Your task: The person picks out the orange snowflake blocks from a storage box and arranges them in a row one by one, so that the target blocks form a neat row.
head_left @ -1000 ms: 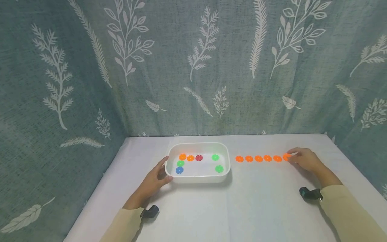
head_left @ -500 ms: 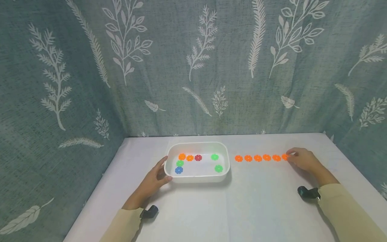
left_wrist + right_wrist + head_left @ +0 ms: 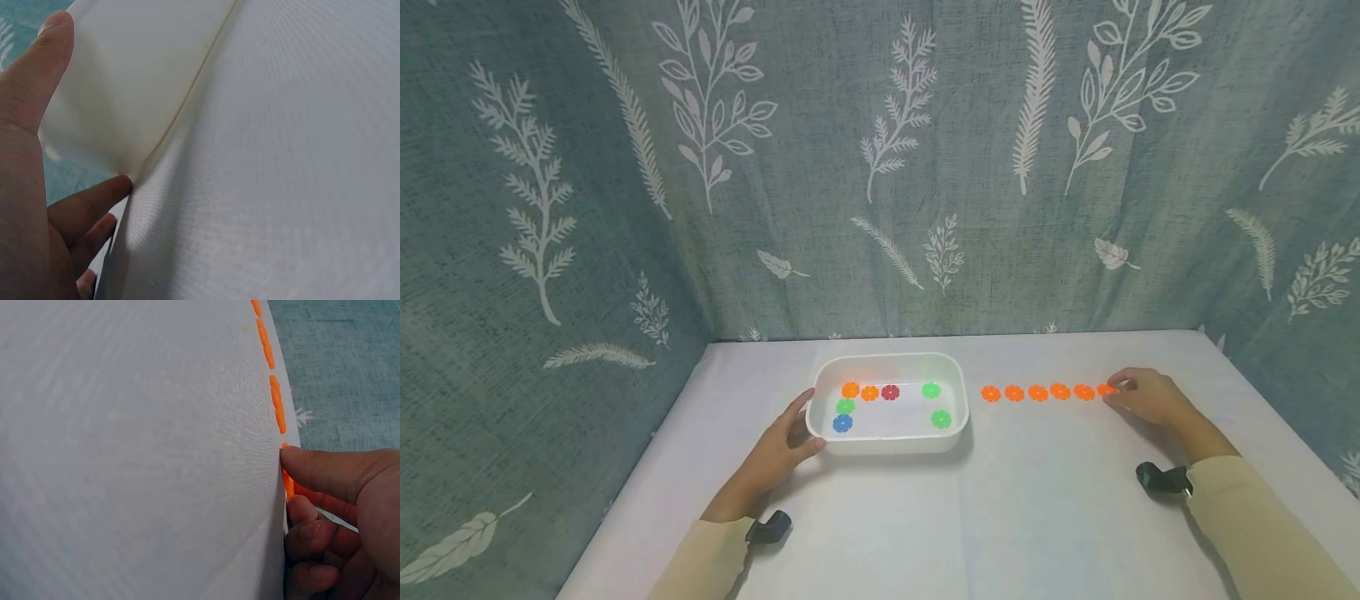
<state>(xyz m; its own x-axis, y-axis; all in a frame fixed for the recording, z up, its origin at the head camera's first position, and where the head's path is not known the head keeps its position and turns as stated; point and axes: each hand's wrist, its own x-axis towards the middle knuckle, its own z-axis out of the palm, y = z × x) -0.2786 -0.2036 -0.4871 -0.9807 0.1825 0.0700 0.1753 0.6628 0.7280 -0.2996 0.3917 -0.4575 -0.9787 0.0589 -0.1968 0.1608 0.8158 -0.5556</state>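
Observation:
My left hand (image 3: 781, 447) holds the left end of a white plastic basin (image 3: 887, 446), thumb at the front corner and fingers along the side. In the left wrist view the thumb (image 3: 47, 62) lies against the basin wall (image 3: 144, 69) and a fingertip touches its lower edge. At the right, my right hand (image 3: 1152, 397) pinches the last orange notched plastic disc (image 3: 1103, 389) of a row, fingertips covering part of it. The right wrist view has the thumb at the edge of that disc (image 3: 287, 481), which lies flat on the white cloth.
Several more orange discs (image 3: 1037, 392) run in a line between basin and right hand. Inside the basin lie orange discs (image 3: 850, 390), a red disc (image 3: 890, 392), green discs (image 3: 941, 419) and a blue disc (image 3: 842, 423). A leaf-patterned curtain (image 3: 820, 167) rises behind the white-covered table (image 3: 880, 533).
The head view has shifted very slightly. My left hand stays on the basin, and my right hand stays at the end disc, its fingertips covering slightly more of it.

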